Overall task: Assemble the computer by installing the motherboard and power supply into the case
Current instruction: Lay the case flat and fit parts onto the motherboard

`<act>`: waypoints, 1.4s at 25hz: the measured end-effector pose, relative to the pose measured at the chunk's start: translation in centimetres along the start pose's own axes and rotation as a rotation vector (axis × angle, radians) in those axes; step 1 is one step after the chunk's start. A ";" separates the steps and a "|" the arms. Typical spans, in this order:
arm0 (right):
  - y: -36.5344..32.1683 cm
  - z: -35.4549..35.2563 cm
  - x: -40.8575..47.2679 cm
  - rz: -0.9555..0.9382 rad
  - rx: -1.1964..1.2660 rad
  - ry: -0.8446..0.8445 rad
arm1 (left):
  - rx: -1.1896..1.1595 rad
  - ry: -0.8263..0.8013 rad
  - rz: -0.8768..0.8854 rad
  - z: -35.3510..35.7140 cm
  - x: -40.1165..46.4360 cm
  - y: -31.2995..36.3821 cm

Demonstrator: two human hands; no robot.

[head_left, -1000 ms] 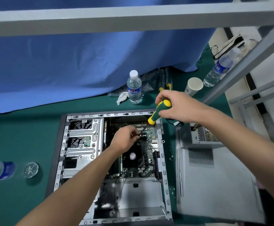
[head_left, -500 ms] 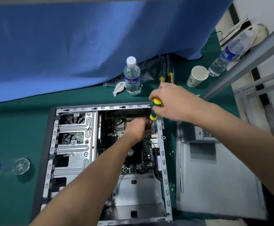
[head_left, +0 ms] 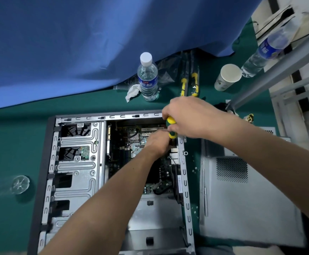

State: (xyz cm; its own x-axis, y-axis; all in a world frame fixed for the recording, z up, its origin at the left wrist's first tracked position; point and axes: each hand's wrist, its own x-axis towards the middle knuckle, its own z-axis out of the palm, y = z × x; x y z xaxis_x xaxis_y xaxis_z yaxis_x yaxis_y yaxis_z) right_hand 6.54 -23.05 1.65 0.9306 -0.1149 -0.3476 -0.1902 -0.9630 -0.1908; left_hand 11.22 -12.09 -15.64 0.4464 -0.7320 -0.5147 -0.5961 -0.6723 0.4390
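Observation:
The open metal computer case [head_left: 76, 173] lies flat on the green table. The motherboard [head_left: 124, 144] sits inside its right half. My right hand [head_left: 188, 116] grips a yellow and green screwdriver [head_left: 171, 126], held upright over the board's far right corner near the case wall. My left hand [head_left: 159, 142] reaches into the case with curled fingers at the screwdriver's tip; what it pinches is hidden. The grey power supply [head_left: 267, 129] lies outside the case, to the right, mostly behind my right forearm.
The case's grey side panel [head_left: 242, 196] lies right of the case, with small screws [head_left: 195, 170] scattered between them. A water bottle [head_left: 147, 78], a tissue, two packaged screwdrivers [head_left: 188, 83] and a paper cup [head_left: 227, 76] stand beyond the case. A blue cloth hangs behind.
My right hand has tipped the screwdriver from slanted to upright and brought it to the board's far right corner. My left hand followed along toward that corner. The camera tilted downward.

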 end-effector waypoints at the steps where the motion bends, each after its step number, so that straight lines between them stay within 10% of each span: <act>1: 0.0 0.1 0.0 0.001 0.004 -0.010 | 0.008 -0.011 0.013 0.0 0.1 0.0; 25: -1.3 -0.3 0.8 -0.094 -0.100 -0.077 | -0.021 -0.005 -0.016 -1.7 -2.3 0.1; 30: -2.2 -0.6 0.2 -0.133 -0.235 -0.100 | 0.189 0.424 0.292 -5.4 -9.4 -4.4; 35: -3.0 0.6 0.1 -0.063 -0.368 -0.084 | 0.044 0.616 -0.195 -7.0 -12.1 -9.7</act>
State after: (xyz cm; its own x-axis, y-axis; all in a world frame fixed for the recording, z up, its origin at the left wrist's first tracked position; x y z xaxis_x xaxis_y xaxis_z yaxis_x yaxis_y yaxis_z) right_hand 6.97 -20.06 1.68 0.9052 -0.0473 -0.4223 0.0058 -0.9923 0.1234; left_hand 16.27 2.56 -8.53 0.8424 -0.5356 -0.0594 -0.4866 -0.8034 0.3430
